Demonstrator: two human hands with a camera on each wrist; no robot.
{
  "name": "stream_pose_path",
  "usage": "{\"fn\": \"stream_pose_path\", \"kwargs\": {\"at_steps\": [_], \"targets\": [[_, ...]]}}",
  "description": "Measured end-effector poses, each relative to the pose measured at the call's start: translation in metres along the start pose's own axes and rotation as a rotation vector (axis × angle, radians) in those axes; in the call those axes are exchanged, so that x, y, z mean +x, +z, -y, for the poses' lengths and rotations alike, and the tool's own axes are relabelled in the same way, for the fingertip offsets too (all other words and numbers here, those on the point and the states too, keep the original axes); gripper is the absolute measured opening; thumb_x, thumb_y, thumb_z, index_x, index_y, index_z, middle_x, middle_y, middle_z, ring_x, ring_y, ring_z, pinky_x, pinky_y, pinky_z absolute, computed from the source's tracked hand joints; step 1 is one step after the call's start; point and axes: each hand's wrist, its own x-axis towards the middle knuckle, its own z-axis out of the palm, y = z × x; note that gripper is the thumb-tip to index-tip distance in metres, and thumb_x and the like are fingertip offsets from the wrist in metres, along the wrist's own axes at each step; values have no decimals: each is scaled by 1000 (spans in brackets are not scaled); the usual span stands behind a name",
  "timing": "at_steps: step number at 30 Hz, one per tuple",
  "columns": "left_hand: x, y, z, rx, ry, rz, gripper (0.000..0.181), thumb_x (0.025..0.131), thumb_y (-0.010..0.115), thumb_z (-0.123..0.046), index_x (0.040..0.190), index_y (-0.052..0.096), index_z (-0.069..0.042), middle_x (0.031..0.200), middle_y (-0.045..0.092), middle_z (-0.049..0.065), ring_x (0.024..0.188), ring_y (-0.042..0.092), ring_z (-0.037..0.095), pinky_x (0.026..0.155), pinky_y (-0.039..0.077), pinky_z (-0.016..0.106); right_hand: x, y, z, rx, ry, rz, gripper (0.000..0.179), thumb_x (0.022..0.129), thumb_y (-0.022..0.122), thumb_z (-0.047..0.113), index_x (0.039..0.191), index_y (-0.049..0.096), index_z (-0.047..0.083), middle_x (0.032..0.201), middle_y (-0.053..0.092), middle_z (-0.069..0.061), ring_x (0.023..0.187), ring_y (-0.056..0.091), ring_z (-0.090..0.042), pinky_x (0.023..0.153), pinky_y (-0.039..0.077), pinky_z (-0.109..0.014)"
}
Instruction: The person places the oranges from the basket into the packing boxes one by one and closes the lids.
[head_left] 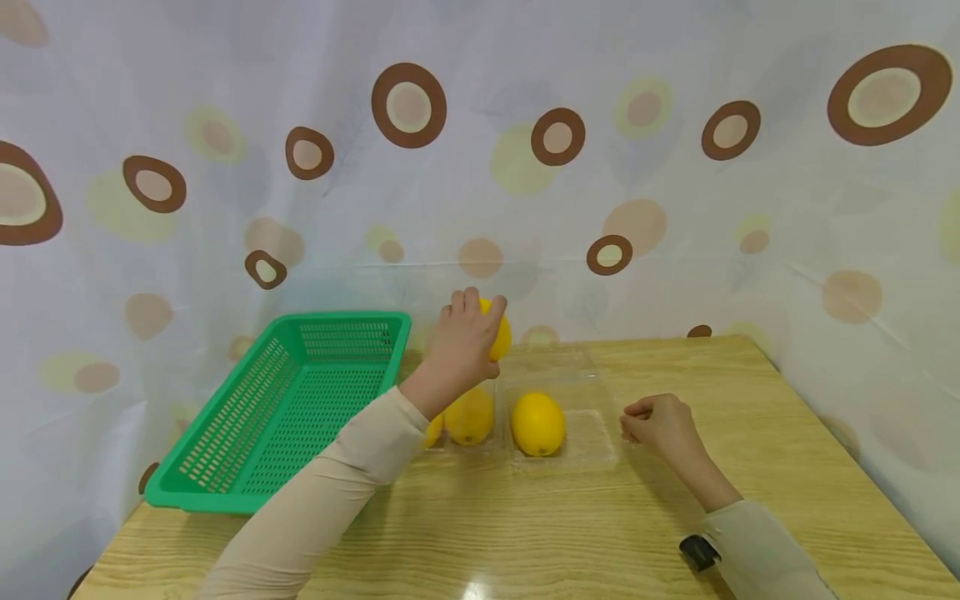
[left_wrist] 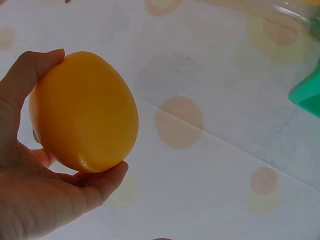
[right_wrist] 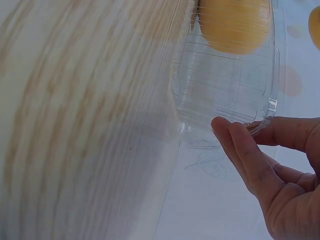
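My left hand (head_left: 461,342) grips a smooth yellow fruit (head_left: 500,337), oval like a lemon, above the clear plastic boxes. In the left wrist view, thumb and fingers curl round the fruit (left_wrist: 85,112) from opposite sides. At the right end of a clear plastic box (head_left: 588,437), my right hand (head_left: 663,429) pinches the rim between thumb and fingers, as the right wrist view shows at the box's edge (right_wrist: 272,107). One yellow fruit (head_left: 537,424) lies in the left part of this box. Further yellow fruit (head_left: 469,417) sits in the clear box to its left, partly hidden by my left forearm.
A green perforated basket (head_left: 277,333) stands on the left of the wooden table (head_left: 525,525). A patterned cloth (head_left: 480,208) hangs behind and beside the table. A black band (head_left: 699,552) shows at my right sleeve.
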Motion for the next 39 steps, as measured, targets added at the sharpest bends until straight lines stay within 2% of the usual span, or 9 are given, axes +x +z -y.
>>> {"fn": "stream_pose_path", "kwargs": {"at_steps": [10, 17, 21, 26, 32, 39], "targets": [[0, 16, -36, 44, 105, 20, 77, 70, 72, -49, 127, 32, -17, 116, 42, 14, 104, 42, 27, 87, 41, 35, -3, 3, -5, 15, 5, -4, 21, 84, 59, 7, 94, 65, -11, 81, 68, -21, 64, 66, -21, 54, 52, -29], [2, 23, -57, 17, 154, 89, 79, 70, 71, -51, 129, 30, -17, 120, 41, 12, 108, 41, 26, 93, 40, 34, -4, 3, -5, 42, -1, -3, 22, 85, 59, 6, 95, 65, -11, 81, 69, -21, 64, 67, -20, 54, 52, -28], [4, 31, -69, 1, 188, 84, 79, 69, 71, -53, 128, 32, -19, 122, 42, 11, 108, 44, 24, 92, 43, 33, -3, 3, -4, 56, -12, -10, 21, 84, 59, 6, 94, 65, -12, 79, 69, -20, 63, 67, -20, 54, 53, -28], [6, 42, -82, -4, 238, 76, 75, 71, 69, -55, 126, 32, -21, 114, 45, 7, 105, 45, 22, 94, 40, 32, -3, 2, -4, 65, -24, -13, 21, 84, 59, 6, 94, 65, -12, 78, 69, -20, 62, 67, -20, 54, 53, -26], [8, 54, -93, 11, 301, 18, 75, 70, 69, -54, 124, 33, -17, 107, 45, 2, 101, 47, 17, 94, 40, 29, -1, 2, -4, 70, -30, -38, 20, 83, 59, 5, 93, 66, -12, 74, 69, -18, 60, 66, -19, 52, 52, -25], [9, 64, -107, 45, 335, 49, 82, 72, 66, -53, 132, 30, -9, 123, 44, 2, 113, 46, 15, 100, 37, 26, -1, 2, -2, 47, -47, -38, 20, 83, 59, 4, 94, 65, -12, 75, 69, -19, 61, 67, -21, 52, 52, -25]]}}
